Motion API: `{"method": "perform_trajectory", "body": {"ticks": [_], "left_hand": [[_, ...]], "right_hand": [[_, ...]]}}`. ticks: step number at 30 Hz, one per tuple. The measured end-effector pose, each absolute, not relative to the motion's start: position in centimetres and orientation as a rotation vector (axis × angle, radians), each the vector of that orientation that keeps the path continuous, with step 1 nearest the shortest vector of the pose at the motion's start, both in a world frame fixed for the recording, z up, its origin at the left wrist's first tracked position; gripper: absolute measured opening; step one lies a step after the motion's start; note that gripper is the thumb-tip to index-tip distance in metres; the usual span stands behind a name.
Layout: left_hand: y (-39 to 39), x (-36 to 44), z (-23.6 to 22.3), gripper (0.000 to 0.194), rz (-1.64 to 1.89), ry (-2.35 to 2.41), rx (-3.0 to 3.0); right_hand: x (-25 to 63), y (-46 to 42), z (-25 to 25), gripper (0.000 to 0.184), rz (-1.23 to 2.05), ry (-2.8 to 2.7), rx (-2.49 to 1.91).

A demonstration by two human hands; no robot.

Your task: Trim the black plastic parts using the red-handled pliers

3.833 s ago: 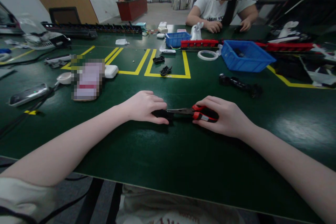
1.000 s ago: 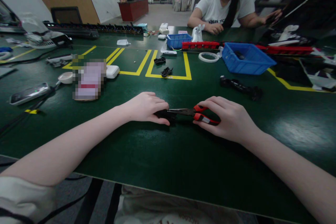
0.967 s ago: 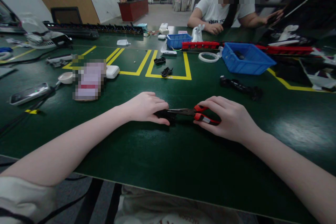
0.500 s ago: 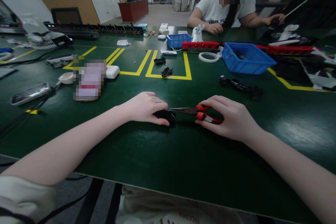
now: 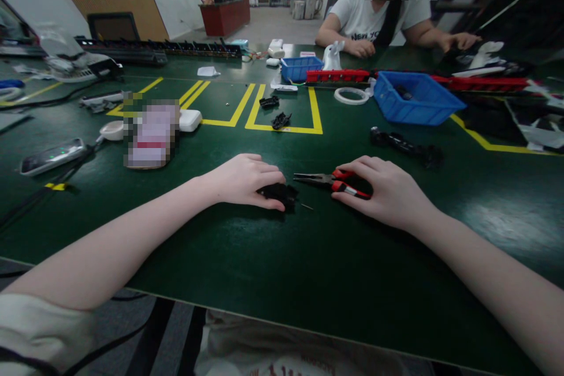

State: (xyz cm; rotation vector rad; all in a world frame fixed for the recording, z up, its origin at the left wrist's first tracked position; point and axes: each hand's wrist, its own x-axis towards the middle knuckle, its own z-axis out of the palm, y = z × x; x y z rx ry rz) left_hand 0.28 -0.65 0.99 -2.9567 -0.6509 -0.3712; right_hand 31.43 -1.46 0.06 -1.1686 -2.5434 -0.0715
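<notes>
On the dark green workbench point(image 5: 308, 276), well in from its near edge, the left hand point(image 5: 248, 179) grasped a small, dark black plastic-looking part point(image 5: 281, 194) between thumb and fingers, its right end exposed. The right hand point(image 5: 385, 188) gripped needle-nose pliers with red-and-black handles and grey metal jaws point(image 5: 337, 181), their tips apart from the part and pointing toward the bench's left edge. A thin, straight, metallic-looking pin point(image 5: 307, 207) lay just beside the part's exposed end, nearer the near edge than the tips; black against dark green, that end was too dim to show whether the two touched.

Good handling, in my judgement, called for the left fingers to brace the part firmly against the bench, clear of the exposed end. The pliers were best held lightly, level and low, with the tips only slightly parted, since so slender a pin could roll or spring off under a hard squeeze. Gripping it squarely near the very tips would have been surer than pinching it at a slant.
</notes>
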Motion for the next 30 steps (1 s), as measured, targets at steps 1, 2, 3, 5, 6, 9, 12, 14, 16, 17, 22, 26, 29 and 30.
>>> {"method": "perform_trajectory", "body": {"ticks": [1,2,3,5,6,9,12,14,16,17,22,26,29,30], "left_hand": [[-0.7,0.3,1.0,0.044,-0.366,-0.652,-2.96],[-0.7,0.3,1.0,0.044,-0.364,-0.65,-2.963],[-0.7,0.3,1.0,0.044,-0.366,-0.648,-2.963],[-0.8,0.4,1.0,0.044,-0.379,-0.643,-2.955],[-0.9,0.4,1.0,0.044,-0.382,-0.643,-2.95],[-1.0,0.5,1.0,0.045,-0.386,-0.65,-2.945],[-1.0,0.6,0.8,0.044,-0.413,-0.654,-2.947],[-1.0,0.6,0.7,0.044,-0.433,-0.664,-2.943],[-1.0,0.6,0.6,0.044,-0.435,-0.682,-2.941],[-1.0,0.6,0.5,0.044,-0.431,-0.69,-2.942],[-1.0,0.8,0.4,0.042,-0.384,-0.749,-2.952],[-1.0,1.0,0.5,0.041,-0.346,-0.788,-2.967],[-1.0,1.1,0.6,0.042,-0.347,-0.809,-2.978],[-1.0,1.1,0.6,0.043,-0.348,-0.815,-2.979]], "right_hand": [[31.5,-1.3,0.0,0.045,-0.067,-2.56,-1.155],[31.6,-1.2,0.0,0.046,-0.067,-2.573,-1.132],[31.6,-1.2,0.0,0.046,-0.081,-2.583,-1.1],[31.3,-1.5,0.3,0.042,-0.164,-2.589,-1.016],[30.9,-1.8,0.4,0.039,-0.226,-2.585,-0.965],[29.4,-3.4,0.8,0.027,-0.362,-2.561,-0.817],[27.5,-4.8,0.7,0.018,-0.301,-2.609,-0.782],[26.6,-5.4,0.5,0.015,-0.28,-2.628,-0.789],[26.0,-5.6,0.3,0.015,-0.312,-2.649,-0.801],[25.8,-5.6,0.3,0.015,-0.349,-2.664,-0.802],[25.2,-5.3,0.4,0.013,-0.581,-2.759,-0.724],[24.8,-4.9,0.6,0.011,-0.637,-2.796,-0.681],[24.7,-4.7,0.9,0.009,-0.671,-2.816,-0.673],[24.6,-4.6,1.0,0.009,-0.675,-2.822,-0.675]]}}
